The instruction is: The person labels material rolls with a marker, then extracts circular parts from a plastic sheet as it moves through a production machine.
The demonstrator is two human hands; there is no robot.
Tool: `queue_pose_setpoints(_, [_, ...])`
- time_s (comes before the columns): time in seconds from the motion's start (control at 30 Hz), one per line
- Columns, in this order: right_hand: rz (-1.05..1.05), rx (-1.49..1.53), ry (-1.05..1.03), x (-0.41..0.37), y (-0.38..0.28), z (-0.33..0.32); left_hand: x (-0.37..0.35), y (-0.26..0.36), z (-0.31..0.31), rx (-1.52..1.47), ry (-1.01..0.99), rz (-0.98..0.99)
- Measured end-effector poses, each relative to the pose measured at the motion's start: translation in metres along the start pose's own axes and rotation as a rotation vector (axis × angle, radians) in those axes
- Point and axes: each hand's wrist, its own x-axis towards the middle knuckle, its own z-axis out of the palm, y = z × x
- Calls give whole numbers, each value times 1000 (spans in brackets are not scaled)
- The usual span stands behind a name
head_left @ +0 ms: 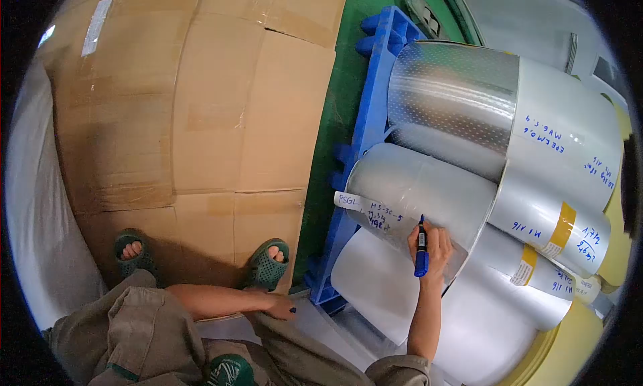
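My right hand (439, 249) is closed around a blue marker (421, 257), its dark tip at the surface of a silvery film roll (429, 182). Blue handwriting stands on this roll, left of the tip, and a white label strip (347, 200) reading "PSGL" sticks to its left end. My left hand (276, 307) rests low by my leg, fingers curled on a small dark blue piece (293, 310) that looks like the marker's cap.
Several more rolls, including a dotted shiny one (455, 98) and a white one (559, 118) with writing, are stacked on the right. A blue pallet (365, 128) edges the stack. Flattened cardboard (207, 118) covers the floor under my green sandals (268, 265).
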Motion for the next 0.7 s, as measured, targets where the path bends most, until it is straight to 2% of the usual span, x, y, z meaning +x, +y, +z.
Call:
queue_pose_setpoints(0.03, [-5,-5,-3,1,0,-1,7,-15,9,25,1,27])
queue_pose_setpoints(0.1, [39,18,-35,1,-2,-3,-6,-9,5,-58,120,-4])
queue_pose_setpoints(0.23, [75,21,-43,1,-11,-1,-19,2,-3,-217,203,-25])
queue_pose_setpoints(0.33, [37,39,-54,-2,-10,7,-11,-6,2,-207,158,-52])
queue_pose_setpoints(0.43, [24,7,6,-4,-7,7,-11,-10,5,-201,199,-35])
queue_pose_setpoints(0.57, [24,-3,-7,2,-9,12,-5,-16,17,-109,360,31])
queue_pose_setpoints(0.63, [-5,-6,-31,2,-9,16,-8,-14,16,-191,383,38])
queue_pose_setpoints(0.7, [-21,-28,-84,-1,-5,17,-7,-13,7,-203,233,-5])
